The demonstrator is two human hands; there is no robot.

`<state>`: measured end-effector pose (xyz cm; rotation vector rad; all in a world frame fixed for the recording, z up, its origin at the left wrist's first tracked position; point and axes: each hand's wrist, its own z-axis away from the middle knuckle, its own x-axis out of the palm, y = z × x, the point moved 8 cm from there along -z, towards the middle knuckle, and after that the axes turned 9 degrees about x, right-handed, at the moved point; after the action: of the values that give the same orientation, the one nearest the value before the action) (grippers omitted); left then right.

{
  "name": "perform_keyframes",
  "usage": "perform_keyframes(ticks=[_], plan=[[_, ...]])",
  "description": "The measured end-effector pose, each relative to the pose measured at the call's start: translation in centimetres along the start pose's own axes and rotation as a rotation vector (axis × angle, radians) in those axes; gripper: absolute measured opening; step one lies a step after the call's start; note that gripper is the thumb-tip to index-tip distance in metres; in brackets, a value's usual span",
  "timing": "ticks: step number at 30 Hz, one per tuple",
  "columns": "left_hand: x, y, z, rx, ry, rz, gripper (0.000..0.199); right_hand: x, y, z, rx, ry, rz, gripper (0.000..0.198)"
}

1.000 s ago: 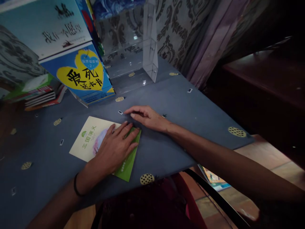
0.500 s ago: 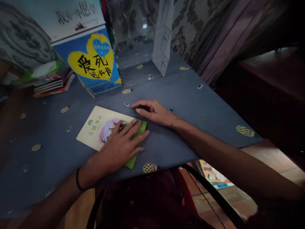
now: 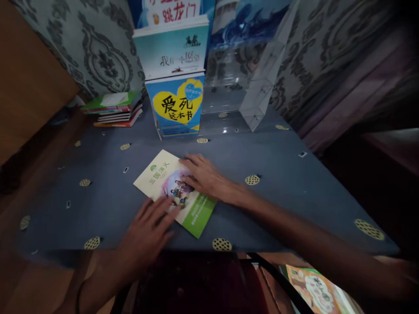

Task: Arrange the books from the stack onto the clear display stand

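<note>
In the head view, the left hand point(image 3: 144, 231) is now at the near-left edge of the booklet point(image 3: 176, 192), off the green strip it covers a moment earlier. The right hand point(image 3: 209, 179), earlier apart from the booklet, now lies over its far-right edge. So 2 hands now flank the booklet from opposite sides, and more of its cover shows. The left hand is open, fingers spread and blurred; whether they touch the cover I cannot tell. The right fingers reach across the cover, but I cannot tell whether they grip it.

The booklet lies face up, askew, at the near middle of the blue table point(image 3: 104, 170). Beyond it stands a clear rack point(image 3: 258, 96), with a yellow-heart book point(image 3: 176, 104) on its left side. A book stack point(image 3: 114, 111) lies far left, well apart. The hands themselves hide parts of the cover.
</note>
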<state>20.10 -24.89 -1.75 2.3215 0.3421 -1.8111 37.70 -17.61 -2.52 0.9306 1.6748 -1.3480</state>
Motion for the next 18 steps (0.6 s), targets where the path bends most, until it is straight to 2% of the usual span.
perform_keyframes(ticks=[3,5,10,15,18], plan=[[-0.3,-3.6,2.6,-0.343,0.095,-0.023,0.053,1.3,-0.9,-0.8,0.018,0.000,0.063,0.047],[0.2,-4.5,3.7,-0.450,0.118,0.006,0.057,1.8,-1.1,-0.9,0.015,-0.011,0.075,0.047],[1.4,-4.0,3.4,-0.534,0.153,0.191,0.064,1.7,-0.9,-0.7,0.017,-0.014,0.034,0.048],[1.2,-4.7,2.7,-0.685,0.257,0.499,0.067,1.7,-0.8,-0.3,0.048,0.019,0.022,0.047],[1.0,-5.6,1.6,-0.707,0.366,0.696,0.063,1.9,-0.9,0.4,0.069,0.057,0.013,0.046]])
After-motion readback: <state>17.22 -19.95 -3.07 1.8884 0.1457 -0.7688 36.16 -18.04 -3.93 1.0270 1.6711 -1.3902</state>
